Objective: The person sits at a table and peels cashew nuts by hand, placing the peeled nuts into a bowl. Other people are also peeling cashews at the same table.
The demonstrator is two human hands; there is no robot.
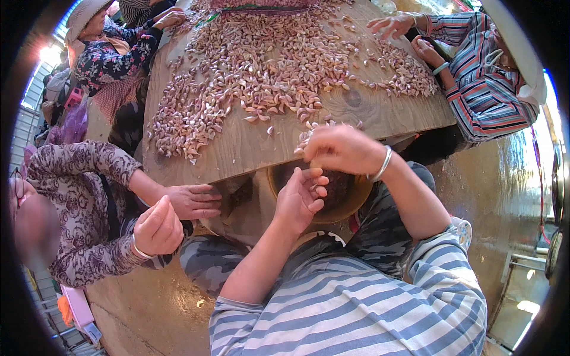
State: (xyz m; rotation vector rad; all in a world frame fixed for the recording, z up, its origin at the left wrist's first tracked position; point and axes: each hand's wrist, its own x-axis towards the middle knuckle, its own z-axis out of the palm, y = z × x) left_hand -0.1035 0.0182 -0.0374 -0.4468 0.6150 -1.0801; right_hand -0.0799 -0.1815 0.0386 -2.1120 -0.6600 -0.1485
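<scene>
My left hand (299, 198) is palm up above a yellowish basin (331, 216), its fingers curled; whether a small piece lies in them cannot be made out. Just above and to the right, my right hand (343, 149), with a silver bangle on the wrist, is blurred by motion and bent downward near the left fingertips. Its grip is hidden. A small group of garlic cloves (303, 144) lies at the table edge beside my right hand. The basin stands between my knees below the edge and holds dark reddish contents, partly covered by my hands.
A large spread of unpeeled garlic cloves (267, 66) covers much of the wooden table (240, 155). A co-worker's hands (196, 202) are close on my left. Another co-worker in a striped shirt (485, 84) sits at the right corner beside a clove pile (412, 78).
</scene>
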